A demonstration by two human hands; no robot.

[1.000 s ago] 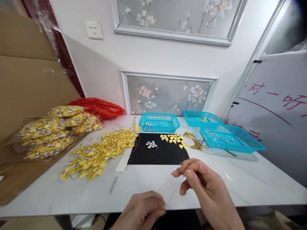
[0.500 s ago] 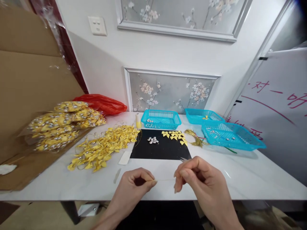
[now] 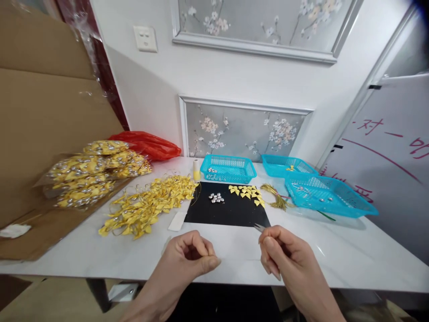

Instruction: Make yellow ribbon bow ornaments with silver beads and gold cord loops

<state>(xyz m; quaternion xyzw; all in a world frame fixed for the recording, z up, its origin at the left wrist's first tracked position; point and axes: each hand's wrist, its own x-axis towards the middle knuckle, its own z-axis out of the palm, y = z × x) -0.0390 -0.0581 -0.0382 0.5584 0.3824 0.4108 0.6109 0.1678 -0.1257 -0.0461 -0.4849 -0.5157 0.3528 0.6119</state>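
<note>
My left hand [image 3: 189,257] is closed in a pinch, thumb against index finger, above the front of the white table. A very fine pale thread [image 3: 239,260] runs faintly from that pinch toward my right hand [image 3: 290,261]. The fingers of my right hand are curled, with thumb and index pressed together on the thread's other side. Just beyond them show the slim tips of a pointed metal tool [image 3: 259,227], its rest hidden behind the hand. Past both hands, a black mat [image 3: 228,215] bears several silver beads [image 3: 216,197] and yellow leaf-shaped pieces [image 3: 248,192].
A heap of yellow leaf strands [image 3: 147,205] lies left, beside bagged ones [image 3: 90,174] and a red plastic bag [image 3: 150,146]. Blue baskets [image 3: 250,178] line the back and right. A thread spool [image 3: 196,170], a white card [image 3: 176,221] and a golden wire bundle [image 3: 275,197] surround the mat.
My right hand has moved right, widening the gap between my hands. The left stays pinched in nearly the same place. The whole view has shifted slightly.
</note>
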